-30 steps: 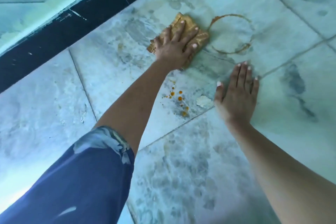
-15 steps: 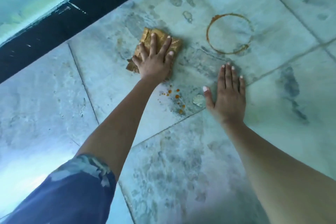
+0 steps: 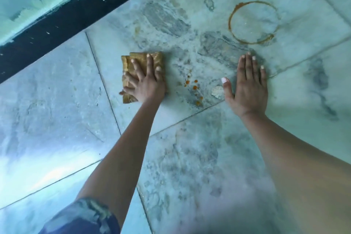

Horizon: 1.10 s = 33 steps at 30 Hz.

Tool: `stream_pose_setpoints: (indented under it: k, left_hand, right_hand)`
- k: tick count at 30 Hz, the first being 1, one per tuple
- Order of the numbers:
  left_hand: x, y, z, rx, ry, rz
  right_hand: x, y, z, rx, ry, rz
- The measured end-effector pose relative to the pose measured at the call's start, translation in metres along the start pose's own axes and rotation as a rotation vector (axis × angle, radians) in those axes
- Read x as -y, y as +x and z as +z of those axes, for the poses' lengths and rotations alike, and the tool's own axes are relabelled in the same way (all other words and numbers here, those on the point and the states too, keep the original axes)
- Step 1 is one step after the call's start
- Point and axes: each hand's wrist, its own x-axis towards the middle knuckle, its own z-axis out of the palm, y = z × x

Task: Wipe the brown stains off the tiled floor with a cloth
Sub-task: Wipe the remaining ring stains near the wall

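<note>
cloth (image 3: 141, 59): folded, on floor (image 3: 57, 110), left of brown drops (image 3: 194, 87) | left hand (image 3: 146, 83): fingers spread, pressing it flat | right hand (image 3: 247, 89): flat on floor, bracing | handling: likely soft, light, bunches easily; pin under palm | ring stain (image 3: 230, 23): unwiped

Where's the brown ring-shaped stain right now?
In the head view, the ring stain lies upper right on the floor, just beyond the right hand, far right of the cloth.
</note>
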Motion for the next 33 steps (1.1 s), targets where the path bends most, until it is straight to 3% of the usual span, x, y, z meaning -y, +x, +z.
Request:
stream_pose_setpoints:
  k: [5,9,11,14,19,23,27,30,33]
  left_hand:
    - [-0.004,0.042,-0.026,0.076,0.103,0.316]
    - [0.061,0.053,-0.046,0.04,0.032,0.073]
    - [0.082,0.028,-0.038,0.01,-0.003,-0.029]
    - [0.072,-0.032,-0.011,0.0,-0.033,-0.017]
    - [0.095,-0.101,0.009,0.011,0.133,0.274]
    - [0.128,-0.063,-0.009,-0.034,0.086,0.071]
    - [0.083,-0.019,-0.012,-0.041,-0.013,-0.07]
    - [0.069,-0.043,0.003,-0.01,0.065,0.139]
    - [0.103,-0.104,0.013,0.01,0.217,0.396]
  right_hand:
    - [-0.001,-0.002,0.0,-0.035,0.054,-0.055]
    - [-0.002,-0.004,0.0,-0.011,0.054,-0.197]
    - [-0.001,-0.005,0.002,-0.008,0.023,-0.172]
    - [0.002,-0.014,0.005,-0.021,-0.01,-0.088]
    - [0.0,-0.022,0.003,0.008,-0.019,-0.07]
    - [0.001,-0.021,0.005,-0.004,-0.022,-0.056]
    - [0.001,-0.02,0.007,-0.012,-0.009,-0.052]
    - [0.001,-0.021,0.006,-0.009,-0.007,-0.046]
    - [0.002,-0.021,0.004,-0.017,0.004,-0.052]
